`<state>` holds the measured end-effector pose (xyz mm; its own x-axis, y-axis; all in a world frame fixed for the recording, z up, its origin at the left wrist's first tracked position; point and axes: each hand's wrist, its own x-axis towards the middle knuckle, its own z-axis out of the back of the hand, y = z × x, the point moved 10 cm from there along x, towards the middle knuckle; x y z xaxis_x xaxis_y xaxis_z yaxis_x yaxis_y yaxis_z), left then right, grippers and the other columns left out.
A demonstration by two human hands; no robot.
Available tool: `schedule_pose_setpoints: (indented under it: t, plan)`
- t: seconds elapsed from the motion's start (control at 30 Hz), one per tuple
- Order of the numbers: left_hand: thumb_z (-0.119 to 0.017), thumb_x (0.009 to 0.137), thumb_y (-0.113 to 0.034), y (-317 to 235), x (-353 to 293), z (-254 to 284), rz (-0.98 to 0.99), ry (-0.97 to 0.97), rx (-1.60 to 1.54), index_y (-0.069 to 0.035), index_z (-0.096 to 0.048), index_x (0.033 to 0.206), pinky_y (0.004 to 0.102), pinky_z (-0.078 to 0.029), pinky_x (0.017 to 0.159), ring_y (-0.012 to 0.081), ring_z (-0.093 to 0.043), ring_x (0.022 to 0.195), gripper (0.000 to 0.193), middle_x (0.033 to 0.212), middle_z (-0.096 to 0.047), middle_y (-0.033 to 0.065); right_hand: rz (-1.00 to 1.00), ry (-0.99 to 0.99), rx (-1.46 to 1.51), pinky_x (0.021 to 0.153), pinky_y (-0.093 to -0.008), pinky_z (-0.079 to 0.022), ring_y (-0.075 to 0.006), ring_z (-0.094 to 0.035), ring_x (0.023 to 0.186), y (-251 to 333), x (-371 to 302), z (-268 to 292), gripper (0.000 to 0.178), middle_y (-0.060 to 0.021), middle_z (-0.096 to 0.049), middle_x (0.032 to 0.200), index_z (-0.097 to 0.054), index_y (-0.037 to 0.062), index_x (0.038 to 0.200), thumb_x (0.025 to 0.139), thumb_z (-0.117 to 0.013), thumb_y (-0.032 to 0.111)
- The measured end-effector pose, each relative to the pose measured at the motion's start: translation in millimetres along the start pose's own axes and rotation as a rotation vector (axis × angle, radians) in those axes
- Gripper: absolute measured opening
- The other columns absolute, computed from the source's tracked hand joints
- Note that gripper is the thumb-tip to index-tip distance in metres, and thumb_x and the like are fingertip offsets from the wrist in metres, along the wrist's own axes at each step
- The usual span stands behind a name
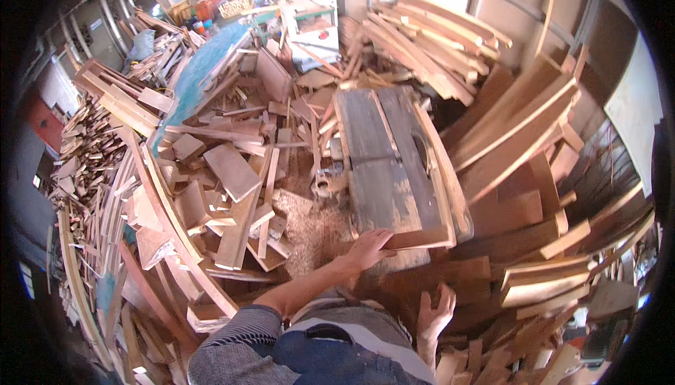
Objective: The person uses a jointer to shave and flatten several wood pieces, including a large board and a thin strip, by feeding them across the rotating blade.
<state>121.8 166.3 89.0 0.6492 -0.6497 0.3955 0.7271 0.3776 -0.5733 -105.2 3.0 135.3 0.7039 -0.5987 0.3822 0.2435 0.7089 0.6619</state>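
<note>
My left hand [370, 248] reaches forward and is closed on the left end of a short wooden board [426, 237]. That board lies crosswise at the near end of a dark, worn machine table [383, 191]. Close to my right side, my right hand [436, 309] is raised with its fingers apart and slightly curled, holding nothing. A long wooden strip [444, 174] runs along the right side of the table. What my left fingertips touch on the board's far side is hidden.
Loose boards and offcuts [232, 172] are heaped left of the table, beside sawdust [307, 227] on the floor. Wide planks [517, 128] lean at the right, with stacked boards [545, 283] nearer. Long timbers [429, 40] are piled by the window.
</note>
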Motion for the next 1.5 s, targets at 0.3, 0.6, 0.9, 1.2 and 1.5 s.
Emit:
schedule_pose_setpoints:
  t: [0.3,0.6,0.9,1.2,1.5]
  plan:
    - [-0.080,0.081,-0.030,-38,-53,-159,-0.479,0.607,0.235,-0.016,-0.068,0.117,0.0434,-0.045,0.101,0.0239,-0.063,0.114,0.041,0.114,-0.068,0.0010,0.056,0.656,-0.343,0.087,-0.0499,-0.055,-0.0399,-0.060,0.107,-58,-29,-68,0.053,-0.0188,-0.059,0.115,-0.057,0.0044,0.130,0.086,-0.080,0.022]
    - [-0.068,0.084,-0.017,3,-65,-215,-0.545,0.680,0.253,-0.017,-0.076,0.102,0.0442,-0.045,0.100,0.0231,-0.065,0.109,0.020,0.103,-0.072,0.0005,0.076,0.786,-0.394,0.076,-0.0527,-0.055,-0.0434,-0.063,0.093,-81,-73,-131,0.046,-0.0235,-0.061,0.099,-0.054,-0.0007,0.124,0.086,-0.072,0.018]
    - [-0.060,0.101,-0.030,104,2,-161,0.018,0.438,0.335,0.003,-0.052,0.140,0.0597,-0.016,0.127,0.0452,-0.028,0.152,0.052,0.153,-0.045,0.0233,0.167,0.801,-0.332,0.071,-0.0485,-0.058,-0.0391,-0.066,0.091,-77,-32,-234,0.083,-0.0210,-0.062,0.102,-0.041,0.0071,0.153,0.081,-0.081,0.015]
    - [-0.058,0.103,-0.045,186,30,-154,0.384,0.286,0.377,0.009,-0.045,0.145,0.0600,-0.015,0.126,0.0471,-0.019,0.155,0.070,0.161,-0.032,0.0265,0.269,0.699,-0.347,0.075,-0.0470,-0.059,-0.0375,-0.067,0.093,-62,-17,-280,0.078,-0.0203,-0.063,0.110,-0.047,0.0040,0.149,0.080,-0.080,0.018]
    - [-0.057,0.103,-0.042,186,26,-153,0.364,0.241,0.366,0.009,-0.044,0.145,0.0594,-0.016,0.126,0.0470,-0.020,0.154,0.067,0.158,-0.034,0.0259,0.245,0.661,-0.327,0.070,-0.0467,-0.061,-0.0380,-0.069,0.089,-75,-26,-289,0.060,-0.0215,-0.065,0.108,-0.054,0.0007,0.142,0.086,-0.070,0.015]
